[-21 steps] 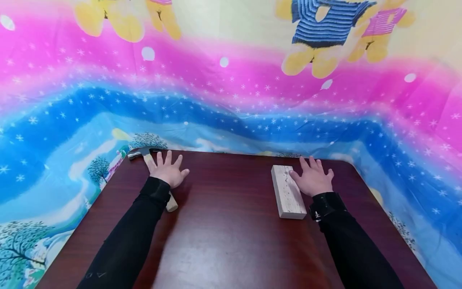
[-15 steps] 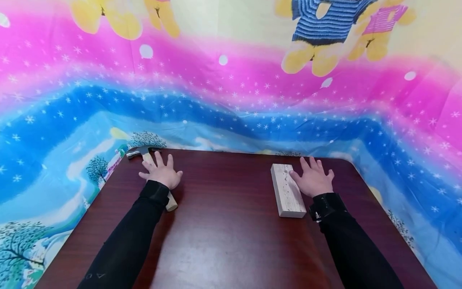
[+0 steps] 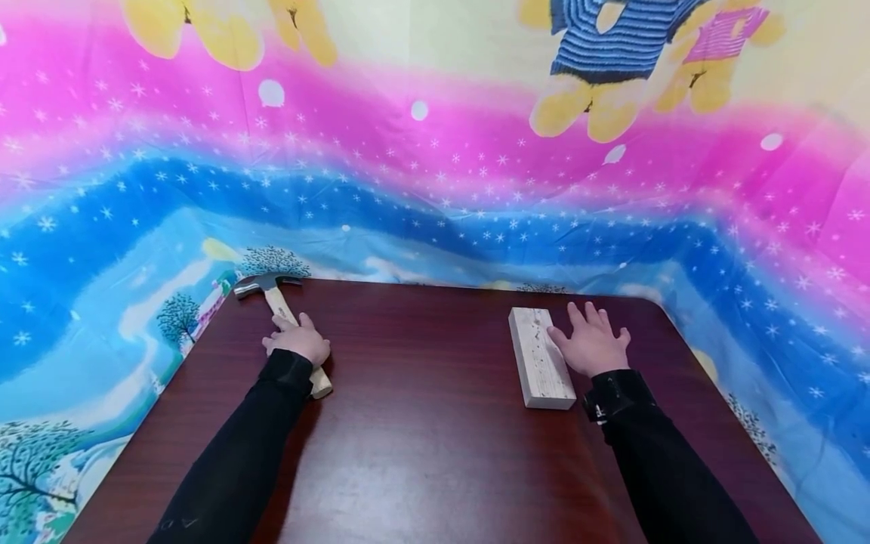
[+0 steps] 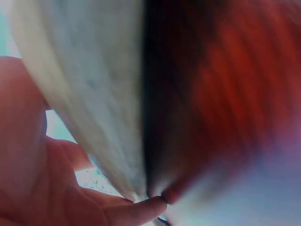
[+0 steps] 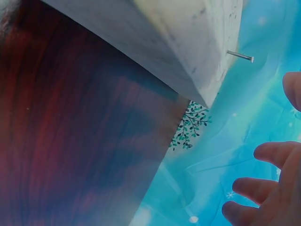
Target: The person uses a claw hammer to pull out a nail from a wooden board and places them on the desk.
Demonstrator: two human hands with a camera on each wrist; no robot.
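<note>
A claw hammer (image 3: 275, 298) with a steel head and pale wooden handle lies at the table's back left corner. My left hand (image 3: 299, 341) is over its handle, fingers spread and slightly bent. In the left wrist view the handle (image 4: 94, 84) runs close past the fingers (image 4: 131, 212), with gaps between it and the palm. On the right lies a pale wooden block (image 3: 540, 359). Close to its right side is my right hand (image 3: 593, 340), fingers spread and thumb near the block's edge. A nail (image 5: 241, 56) sticks out of the block in the right wrist view.
The dark red-brown table (image 3: 414, 393) is glossy, with rounded far corners. A patterned cloth (image 3: 435, 174) hangs behind the table and around its sides.
My left hand has come back toward me and lowered onto the hammer's handle, its spread fingers bending and uncovering more of the handle near the head. The right hand has barely shifted.
</note>
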